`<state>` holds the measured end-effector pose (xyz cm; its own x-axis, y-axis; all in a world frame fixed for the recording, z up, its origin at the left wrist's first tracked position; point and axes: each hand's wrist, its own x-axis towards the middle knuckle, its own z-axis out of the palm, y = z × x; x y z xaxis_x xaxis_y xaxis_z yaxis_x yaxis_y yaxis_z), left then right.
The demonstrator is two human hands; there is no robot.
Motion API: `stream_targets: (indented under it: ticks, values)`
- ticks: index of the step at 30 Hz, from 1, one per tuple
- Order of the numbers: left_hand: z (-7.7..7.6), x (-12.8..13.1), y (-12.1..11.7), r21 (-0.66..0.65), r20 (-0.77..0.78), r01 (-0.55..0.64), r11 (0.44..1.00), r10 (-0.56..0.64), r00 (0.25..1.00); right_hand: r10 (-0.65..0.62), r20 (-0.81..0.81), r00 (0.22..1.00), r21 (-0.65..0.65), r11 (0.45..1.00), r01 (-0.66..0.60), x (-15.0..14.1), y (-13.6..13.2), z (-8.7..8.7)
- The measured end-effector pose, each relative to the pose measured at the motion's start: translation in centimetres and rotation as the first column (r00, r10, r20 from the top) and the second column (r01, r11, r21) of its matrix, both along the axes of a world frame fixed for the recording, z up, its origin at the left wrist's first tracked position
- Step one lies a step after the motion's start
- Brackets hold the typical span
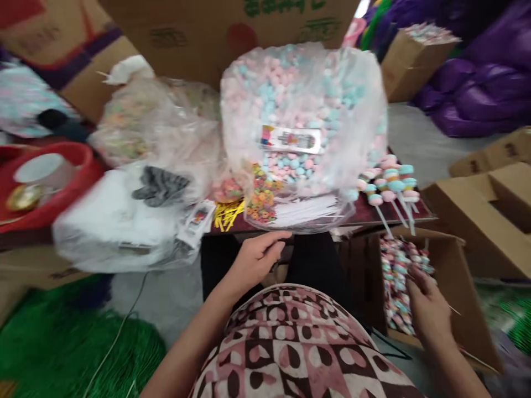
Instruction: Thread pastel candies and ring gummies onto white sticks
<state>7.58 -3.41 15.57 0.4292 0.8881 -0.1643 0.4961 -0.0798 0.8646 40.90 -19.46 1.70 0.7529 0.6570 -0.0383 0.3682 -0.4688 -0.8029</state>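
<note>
My left hand (pixel 262 255) hovers over my lap at the table's front edge, index finger and thumb stretched out to the right, with nothing visible in it. My right hand (pixel 431 309) is low at the right, fingers bent over a cardboard box (pixel 464 298) full of marshmallow skewers (pixel 398 276). Its fingers are blurred, and whether they grip a skewer is hidden. Above the box, more marshmallow skewers (pixel 390 177) lie on the table corner, sticks over the edge. Before me, a big clear bag (pixel 307 99) of pink and blue marshmallows lies behind white sticks (pixel 307 211) and ring-shaped candies (pixel 263 202).
Yellow twist ties (pixel 228 214) lie left of the candies. A white plastic bag (pixel 112 221) with a grey cloth (pixel 161 186) on it overhangs the front edge. A red basin (pixel 78 160) stands far left. An open carton (pixel 493 215) sits at right; green strands (pixel 103 354) cover the floor.
</note>
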Motion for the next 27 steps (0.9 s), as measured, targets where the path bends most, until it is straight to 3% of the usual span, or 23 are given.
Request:
stream_targets:
  ticks: [3,6,9,11,15,18,22,27]
  values:
    - [-0.1,-2.5,0.9,0.140,-0.067,-0.149,0.979,0.159,0.985,0.123,-0.194,0.973,-0.030,0.991,-0.131,-3.3,2.2,2.9]
    - [-0.2,-6.0,2.4,0.378,-0.229,-0.248,0.892,0.350,0.909,0.342,-0.205,0.917,0.071,0.940,-0.334,-6.7,4.5,5.5]
    - [-0.5,-9.2,4.2,0.562,-0.483,-0.211,0.800,0.525,0.701,0.479,-0.200,0.855,0.188,0.875,-0.446,-9.2,6.5,6.9]
    - [-0.8,-10.8,5.4,0.606,-0.591,-0.181,0.775,0.591,0.549,0.544,-0.185,0.819,0.248,0.832,-0.496,-10.4,7.4,7.2]
    - [-1.7,-12.5,7.2,0.601,-0.667,-0.189,0.776,0.618,0.416,0.625,-0.140,0.768,0.299,0.766,-0.569,-12.0,7.9,7.3]
    - [-2.1,-12.9,8.0,0.595,-0.686,-0.199,0.778,0.622,0.379,0.642,-0.126,0.756,0.288,0.753,-0.591,-12.5,7.6,7.0]
    - [-2.1,-13.3,8.4,0.608,-0.678,-0.167,0.776,0.617,0.399,0.653,-0.121,0.748,0.289,0.744,-0.602,-12.8,7.2,6.4]
    - [-1.5,-13.7,7.2,0.727,-0.567,-0.118,0.676,0.689,0.452,0.687,-0.130,0.714,0.282,0.717,-0.638,-13.4,7.9,6.8]
